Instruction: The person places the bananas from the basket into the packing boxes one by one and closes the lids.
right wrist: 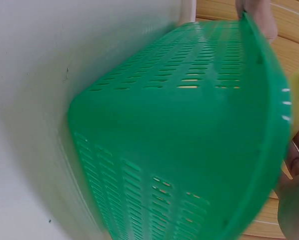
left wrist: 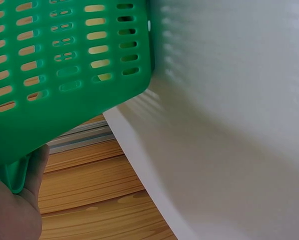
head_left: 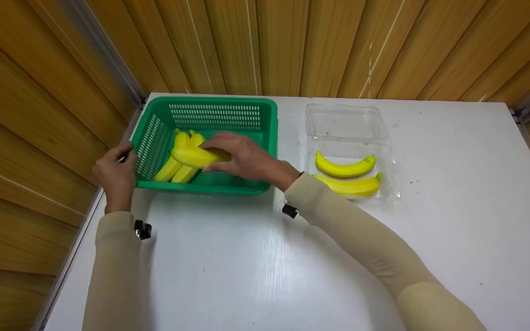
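Banana (head_left: 191,157) pinched in my right hand (head_left: 246,157), left of centre
Probably light, slick-ish, best held mid-body; left hand (head_left: 117,174) grips the basket (head_left: 210,188).

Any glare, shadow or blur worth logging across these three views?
Head: pale glare on the white table towards the bottom middle; left wrist: a broad, soft-edged shadow across the table; right wrist: small highlights on the rim of the green basket, whose wall looks slightly soft.

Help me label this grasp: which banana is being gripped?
The banana in the right hand, held crosswise over two others in the green basket; no hand grips those or the pair in the clear container.
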The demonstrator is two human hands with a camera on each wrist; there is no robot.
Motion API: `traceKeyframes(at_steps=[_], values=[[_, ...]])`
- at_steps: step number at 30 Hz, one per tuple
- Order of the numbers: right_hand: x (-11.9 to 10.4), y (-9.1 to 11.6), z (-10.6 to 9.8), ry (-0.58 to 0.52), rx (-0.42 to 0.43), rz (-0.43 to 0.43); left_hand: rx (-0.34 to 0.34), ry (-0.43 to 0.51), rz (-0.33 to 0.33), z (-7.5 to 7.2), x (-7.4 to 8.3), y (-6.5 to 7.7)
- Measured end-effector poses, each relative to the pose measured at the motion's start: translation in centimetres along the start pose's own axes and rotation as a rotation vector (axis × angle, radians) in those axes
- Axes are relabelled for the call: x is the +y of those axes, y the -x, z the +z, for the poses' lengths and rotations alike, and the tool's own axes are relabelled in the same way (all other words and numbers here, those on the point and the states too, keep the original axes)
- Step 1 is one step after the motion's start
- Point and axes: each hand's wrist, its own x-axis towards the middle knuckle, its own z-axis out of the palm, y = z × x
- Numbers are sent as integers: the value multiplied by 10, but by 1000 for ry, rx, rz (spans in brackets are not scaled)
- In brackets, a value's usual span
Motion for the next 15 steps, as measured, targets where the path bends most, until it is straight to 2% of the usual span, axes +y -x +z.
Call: traceKeyframes(at_steps=[4,7,15], values=[[-7,9,-8,17,50,-79,-5,8,4,-2,-2,0],[-9,18,-16,31,78,-103,-14,17,-3,-3,-2,0],[-5,47,-36,97,133,-83,9,6,66,-2,-2,0]])
